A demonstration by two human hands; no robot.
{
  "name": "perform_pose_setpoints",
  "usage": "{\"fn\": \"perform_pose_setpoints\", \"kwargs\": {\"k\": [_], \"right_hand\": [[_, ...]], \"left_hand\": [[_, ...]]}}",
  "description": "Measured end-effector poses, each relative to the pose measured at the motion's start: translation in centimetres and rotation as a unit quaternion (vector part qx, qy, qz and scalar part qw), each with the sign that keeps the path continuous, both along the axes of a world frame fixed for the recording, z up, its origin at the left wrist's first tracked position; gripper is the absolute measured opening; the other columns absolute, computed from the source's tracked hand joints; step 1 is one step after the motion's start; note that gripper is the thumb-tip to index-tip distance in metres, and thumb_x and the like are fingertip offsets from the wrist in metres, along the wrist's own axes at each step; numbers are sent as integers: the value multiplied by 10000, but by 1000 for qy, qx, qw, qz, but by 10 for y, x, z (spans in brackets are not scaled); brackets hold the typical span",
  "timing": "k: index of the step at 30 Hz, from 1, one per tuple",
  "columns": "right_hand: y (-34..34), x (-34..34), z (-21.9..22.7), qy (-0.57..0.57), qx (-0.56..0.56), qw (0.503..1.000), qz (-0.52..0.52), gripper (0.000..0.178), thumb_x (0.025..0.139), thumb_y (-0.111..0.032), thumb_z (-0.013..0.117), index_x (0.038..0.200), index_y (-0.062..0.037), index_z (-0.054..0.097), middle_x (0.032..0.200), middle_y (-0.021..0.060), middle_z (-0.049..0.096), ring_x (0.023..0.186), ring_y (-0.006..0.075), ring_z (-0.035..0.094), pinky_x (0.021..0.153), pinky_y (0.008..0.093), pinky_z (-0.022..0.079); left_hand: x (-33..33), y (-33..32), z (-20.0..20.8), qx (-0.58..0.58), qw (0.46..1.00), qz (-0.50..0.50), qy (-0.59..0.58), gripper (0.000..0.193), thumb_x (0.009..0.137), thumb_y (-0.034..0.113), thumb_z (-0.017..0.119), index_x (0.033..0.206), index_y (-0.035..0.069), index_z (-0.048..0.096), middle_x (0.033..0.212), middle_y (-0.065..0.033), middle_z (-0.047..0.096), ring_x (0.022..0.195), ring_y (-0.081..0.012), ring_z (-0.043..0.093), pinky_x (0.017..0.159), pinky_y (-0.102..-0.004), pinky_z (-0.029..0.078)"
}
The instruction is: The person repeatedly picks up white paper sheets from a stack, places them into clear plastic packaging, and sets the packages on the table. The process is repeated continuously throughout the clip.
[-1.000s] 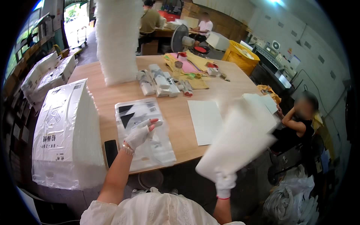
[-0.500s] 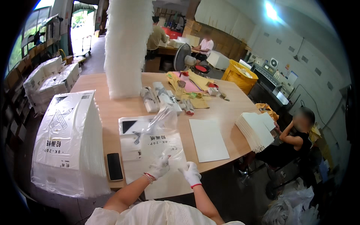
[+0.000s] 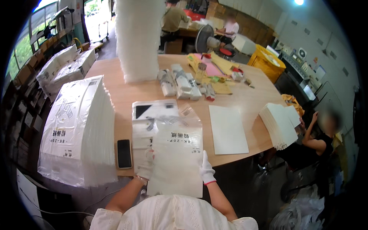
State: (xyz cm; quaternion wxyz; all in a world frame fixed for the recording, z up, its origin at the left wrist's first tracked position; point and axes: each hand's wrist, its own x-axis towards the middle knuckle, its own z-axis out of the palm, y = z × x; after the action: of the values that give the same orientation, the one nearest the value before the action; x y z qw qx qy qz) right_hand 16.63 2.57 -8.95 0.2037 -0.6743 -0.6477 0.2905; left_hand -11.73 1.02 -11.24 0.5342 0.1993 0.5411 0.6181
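In front of me is a clear printed plastic bag (image 3: pixel 172 163) with white paper inside, its near end over the table's front edge. My right hand (image 3: pixel 207 171), in a white glove with a red cuff, grips the bag's right edge, thumb side up. On the left edge my left hand (image 3: pixel 145 165), also gloved, is closed on the bag; part of its fingers is blurred or covered by plastic. Beneath lie more printed bags (image 3: pixel 141 124), flat on the table. A dark phone (image 3: pixel 124 153) lies to the left of my left hand.
Left stands a tall stack of filled bags (image 3: pixel 73 134); a high white stack (image 3: pixel 138 42) rises at the back. White sheets (image 3: pixel 229 130) lie on the right, a fanned paper pile (image 3: pixel 278 124) at the table's corner. A seated person (image 3: pixel 326 142) is beyond it. Wrapped rolls (image 3: pixel 180 82) lie mid-table.
My hands have moved apart to the bag's two sides. The bag's far end, crumpled and lifted before, now lies flatter over the paper. The whole view has shifted.
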Motion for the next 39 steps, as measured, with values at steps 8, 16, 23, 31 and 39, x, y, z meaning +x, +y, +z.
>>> {"fn": "perform_pose_setpoints", "kwargs": {"k": [8,16,23,31,39], "right_hand": [[-113,11,24,113,75,988,79,577,876,-213,480,1378,-43,253,1002,257,591,794,408,596,659,471,468],[-104,19,3,-49,99,987,114,549,852,-250,497,1348,-89,327,863,209,620,698,382,593,600,481,462],[-142,54,-43,94,128,985,67,417,872,-262,522,1236,-64,485,907,116,640,805,243,627,691,366,497],[-79,-111,75,683,-189,706,-19,331,893,-207,548,1157,-10,517,999,40,588,880,131,567,771,281,473],[-64,-322,146,627,-298,639,331,260,915,-299,525,994,-53,550,926,47,603,736,132,567,655,294,503]], "left_hand": [[-16,-146,2,-98,782,-338,515,135,833,114,521,931,41,463,870,-141,532,758,-270,548,669,-363,453],[-11,-144,38,-118,888,-281,345,167,827,136,499,971,51,515,860,-169,591,787,-255,600,668,-364,477],[-20,-150,44,49,882,-216,415,60,711,37,489,757,16,520,747,-128,516,753,-225,537,679,-313,436],[-45,-138,222,272,797,-173,510,103,636,91,617,688,75,529,735,-85,580,548,-247,560,489,-324,451],[-254,-192,256,337,756,387,407,189,921,111,474,1075,13,524,1002,-59,563,890,-162,555,794,-284,468]]}}
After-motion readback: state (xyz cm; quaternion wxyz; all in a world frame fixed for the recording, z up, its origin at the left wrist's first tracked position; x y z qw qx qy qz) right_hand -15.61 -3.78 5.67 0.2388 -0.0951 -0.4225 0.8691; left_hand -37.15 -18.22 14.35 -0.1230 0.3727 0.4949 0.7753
